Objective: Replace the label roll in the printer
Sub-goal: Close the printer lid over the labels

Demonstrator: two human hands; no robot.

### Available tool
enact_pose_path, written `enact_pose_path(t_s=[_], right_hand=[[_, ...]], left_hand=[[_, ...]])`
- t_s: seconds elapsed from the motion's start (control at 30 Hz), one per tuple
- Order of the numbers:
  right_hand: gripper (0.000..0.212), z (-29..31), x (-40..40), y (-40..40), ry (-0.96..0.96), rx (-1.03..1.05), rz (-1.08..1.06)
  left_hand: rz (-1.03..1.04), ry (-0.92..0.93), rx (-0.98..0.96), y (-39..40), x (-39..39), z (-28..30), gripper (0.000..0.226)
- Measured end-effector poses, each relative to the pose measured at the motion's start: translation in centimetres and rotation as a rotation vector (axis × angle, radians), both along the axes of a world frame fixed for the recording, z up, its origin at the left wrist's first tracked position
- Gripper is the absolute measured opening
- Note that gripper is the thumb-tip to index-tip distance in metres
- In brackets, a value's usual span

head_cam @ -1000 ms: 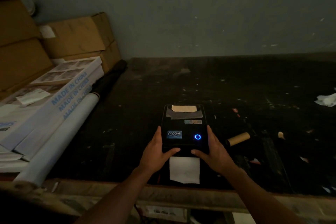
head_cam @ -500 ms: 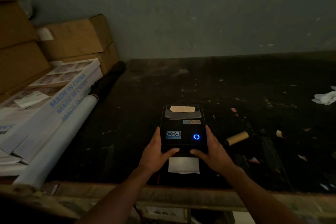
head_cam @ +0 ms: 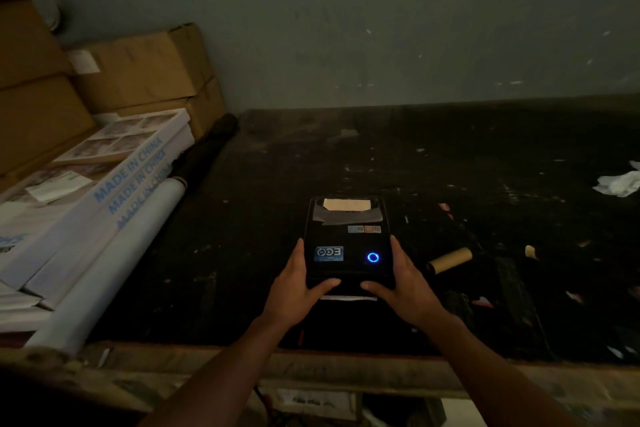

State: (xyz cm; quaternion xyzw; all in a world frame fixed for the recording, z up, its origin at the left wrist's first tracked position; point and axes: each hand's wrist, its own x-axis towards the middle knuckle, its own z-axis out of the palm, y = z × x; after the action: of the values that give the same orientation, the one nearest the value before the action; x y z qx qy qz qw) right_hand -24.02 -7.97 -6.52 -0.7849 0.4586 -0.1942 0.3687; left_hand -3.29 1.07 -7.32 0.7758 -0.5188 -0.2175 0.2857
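A black label printer (head_cam: 348, 239) with a glowing blue ring button and a taped paper patch on its lid sits on the dark table (head_cam: 450, 163). My left hand (head_cam: 298, 291) grips its near left side, thumb on the front edge. My right hand (head_cam: 405, 284) grips the near right side the same way. Only a thin white strip of label paper (head_cam: 348, 297) shows at the front slot. An empty brown cardboard core (head_cam: 450, 259) lies on the table just right of the printer.
Stacked white flat boxes (head_cam: 104, 184) and a white paper tube (head_cam: 114, 260) lie at the left, with brown cartons (head_cam: 145, 69) behind them. Crumpled white paper (head_cam: 618, 182) sits at the far right. Small scraps litter the table's right side. The table's wooden edge (head_cam: 311, 371) runs along the front.
The white label sheet sticking out of the printer's front has shortened from a long piece to a thin strip. Both hands stay on the printer's sides.
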Motion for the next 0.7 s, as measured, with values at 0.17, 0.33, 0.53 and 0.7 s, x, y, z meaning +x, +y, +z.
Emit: enact_pose_path(t_s=[0.17, 0.33, 0.53, 0.7], right_hand=[[0.112, 0.0, 0.1, -0.1, 0.005, 0.02, -0.001], [0.113, -0.3, 0.2, -0.2, 0.008, 0.023, -0.004], [0.113, -0.3, 0.2, -0.4, 0.019, 0.06, -0.008], [0.115, 0.7, 0.0, -0.1, 0.062, 0.109, -0.001]], left_hand=[[0.009, -0.002, 0.014, -0.1, 0.0, -0.1, 0.112], [0.016, 0.033, 0.007, -0.1, 0.2, -0.2, 0.113], [0.011, 0.045, 0.023, -0.1, 0.3, -0.2, 0.114], [-0.015, 0.037, 0.071, 0.2, 0.0, 0.7, 0.113]])
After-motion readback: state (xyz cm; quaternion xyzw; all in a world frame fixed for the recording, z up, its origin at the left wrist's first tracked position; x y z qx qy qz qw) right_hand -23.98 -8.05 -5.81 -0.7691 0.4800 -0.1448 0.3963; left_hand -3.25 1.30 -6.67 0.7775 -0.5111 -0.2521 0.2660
